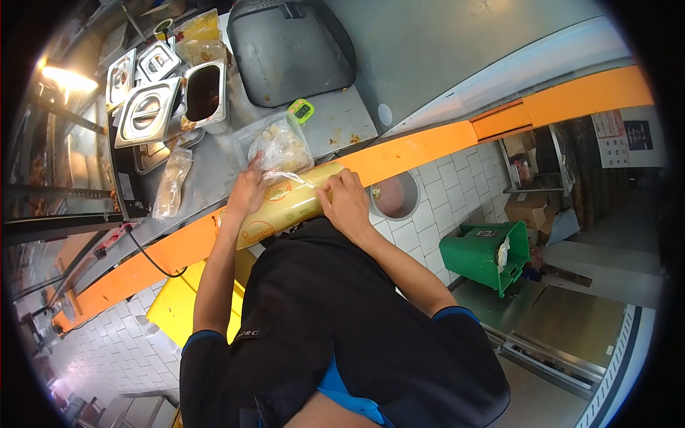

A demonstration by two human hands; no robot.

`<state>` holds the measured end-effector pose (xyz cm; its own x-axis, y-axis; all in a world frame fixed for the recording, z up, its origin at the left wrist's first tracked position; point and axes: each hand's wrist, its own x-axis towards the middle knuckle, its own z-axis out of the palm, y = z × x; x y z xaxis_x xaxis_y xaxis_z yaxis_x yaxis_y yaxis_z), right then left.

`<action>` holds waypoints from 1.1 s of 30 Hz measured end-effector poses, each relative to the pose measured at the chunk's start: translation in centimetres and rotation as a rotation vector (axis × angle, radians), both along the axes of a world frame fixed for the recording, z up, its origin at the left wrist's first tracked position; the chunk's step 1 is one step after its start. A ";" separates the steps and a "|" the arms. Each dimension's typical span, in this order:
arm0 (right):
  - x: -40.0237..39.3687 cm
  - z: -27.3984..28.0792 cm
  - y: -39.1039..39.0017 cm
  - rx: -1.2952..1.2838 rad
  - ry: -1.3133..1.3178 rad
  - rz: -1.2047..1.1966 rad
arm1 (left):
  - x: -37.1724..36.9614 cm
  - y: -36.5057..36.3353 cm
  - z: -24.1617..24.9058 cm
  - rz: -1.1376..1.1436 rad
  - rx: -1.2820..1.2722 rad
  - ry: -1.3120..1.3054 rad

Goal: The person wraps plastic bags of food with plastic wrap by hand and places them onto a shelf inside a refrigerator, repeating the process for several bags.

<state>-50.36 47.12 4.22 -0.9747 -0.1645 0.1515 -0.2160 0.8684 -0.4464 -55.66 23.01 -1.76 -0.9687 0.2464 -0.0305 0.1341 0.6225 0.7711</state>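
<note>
Centrally, hands (pixel 346 203) on yellow plastic (pixel 285 205), filled clear bag (pixel 280 145), pan (pixel 205 94) dark inside

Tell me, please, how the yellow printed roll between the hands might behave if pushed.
The yellow roll would probably turn easily, as its body looks rounded. Its shiny surface suggests it may be slippery. It looks straight along its length, so is likely fairly stiff.
</note>
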 end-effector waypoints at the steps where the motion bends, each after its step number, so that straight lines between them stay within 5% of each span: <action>1: -0.1 -1.3 -0.2 0.123 0.050 0.033 | 0.0 0.0 0.1 -0.023 -0.019 0.039; 15: -3.5 -1.8 -0.5 0.373 -0.104 0.057 | 0.3 0.1 -0.1 -0.011 -0.080 0.019; 21: -6.5 -4.2 3.3 -0.182 -0.215 0.053 | 0.2 -0.1 -0.7 -0.048 -0.167 0.043; 23: -8.1 -2.4 5.0 -0.766 -1.014 0.003 | 0.0 -0.1 -0.9 -0.066 -0.183 0.064; 24: -8.7 -1.7 5.9 -0.767 -1.011 0.004 | 0.1 0.0 -0.8 -0.042 -0.151 0.061; 26: -9.4 -0.5 7.0 -0.858 -1.155 0.420 | 0.6 0.2 -0.2 -0.018 -0.122 0.056; 28: -9.6 0.3 6.8 -0.687 -1.052 0.394 | 0.6 0.5 0.7 -0.005 -0.045 0.047; 30: -8.0 1.5 6.7 -0.247 -0.548 0.352 | 0.8 0.4 0.5 -0.010 -0.055 0.100; 33: -4.4 -1.3 5.9 -0.016 -0.164 0.170 | 0.9 0.5 0.2 -0.006 -0.048 0.099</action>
